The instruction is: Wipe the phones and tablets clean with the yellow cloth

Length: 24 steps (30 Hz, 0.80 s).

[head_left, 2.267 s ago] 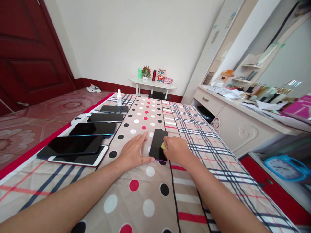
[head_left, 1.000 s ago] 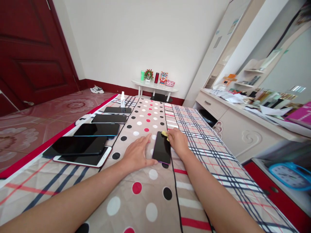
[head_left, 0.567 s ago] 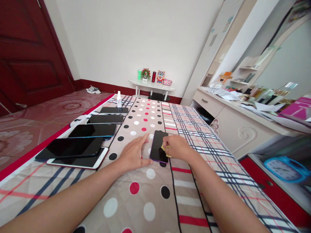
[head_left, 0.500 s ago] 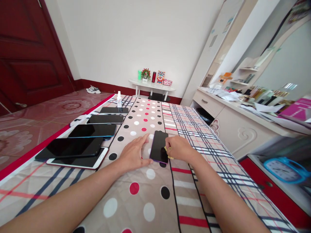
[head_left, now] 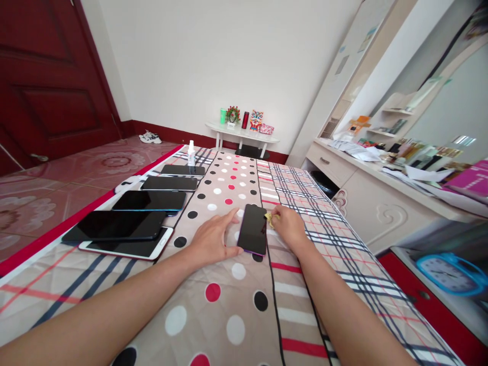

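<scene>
A dark smartphone (head_left: 253,231) with a purple edge lies face up on the patterned bedspread (head_left: 213,325). At its left side rests my left hand (head_left: 215,236), thumb and fingers spread, the thumb tip touching or very near the lower left corner. My right hand (head_left: 287,223) is closed on a small yellow cloth (head_left: 271,219) at the phone's upper right edge. Most of the cloth is hidden by the fingers.
To the left lie several more phones, among them a white-framed phone (head_left: 160,246) partly under a black phone (head_left: 114,225). Behind them stands a white spray bottle (head_left: 191,154). A dresser (head_left: 366,198) and a blue alarm clock (head_left: 450,273) are on the right.
My right hand with the yellow cloth has moved off the phone's screen, up and to its right edge. My left hand has stayed beside the phone. The view has shifted slightly.
</scene>
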Motion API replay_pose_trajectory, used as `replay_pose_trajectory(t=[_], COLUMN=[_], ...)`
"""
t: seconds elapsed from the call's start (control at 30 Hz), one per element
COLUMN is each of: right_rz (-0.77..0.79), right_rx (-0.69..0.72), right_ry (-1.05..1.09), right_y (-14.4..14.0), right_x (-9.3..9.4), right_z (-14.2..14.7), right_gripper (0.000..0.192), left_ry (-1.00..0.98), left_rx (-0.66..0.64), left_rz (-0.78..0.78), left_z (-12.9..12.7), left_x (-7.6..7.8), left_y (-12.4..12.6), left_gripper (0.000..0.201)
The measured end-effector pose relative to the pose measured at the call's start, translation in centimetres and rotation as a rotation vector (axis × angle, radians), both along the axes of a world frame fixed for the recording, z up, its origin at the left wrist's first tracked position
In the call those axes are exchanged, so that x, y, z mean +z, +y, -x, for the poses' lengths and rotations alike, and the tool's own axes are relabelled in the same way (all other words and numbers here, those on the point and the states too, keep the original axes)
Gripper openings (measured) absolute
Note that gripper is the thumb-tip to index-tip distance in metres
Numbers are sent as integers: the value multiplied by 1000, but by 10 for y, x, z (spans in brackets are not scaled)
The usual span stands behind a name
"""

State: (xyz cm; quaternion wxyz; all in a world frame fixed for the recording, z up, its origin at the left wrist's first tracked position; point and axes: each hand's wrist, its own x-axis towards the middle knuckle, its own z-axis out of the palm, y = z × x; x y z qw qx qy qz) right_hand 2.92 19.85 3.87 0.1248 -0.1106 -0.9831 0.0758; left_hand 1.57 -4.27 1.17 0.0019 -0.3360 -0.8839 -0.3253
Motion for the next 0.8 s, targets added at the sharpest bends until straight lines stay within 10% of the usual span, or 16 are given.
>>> replay_pose_trajectory(t=[0.3,0.57,0.8], right_rz=[187,-10,135], right_rx=[463,87,333], right_ry=[-99,127,65], right_y=[-59,-18,-51], right_x=[-2,-16,-10], right_z=[-20,40,41], right_gripper=[17,24,22], left_ry=[-5,-20,-55], left_rx=[5,16,61], left_rz=[-4,-11,-39], left_z=[0,-1,1], left_x=[-3,1,-2], left_y=[1,3,3], left_gripper=[104,102,117])
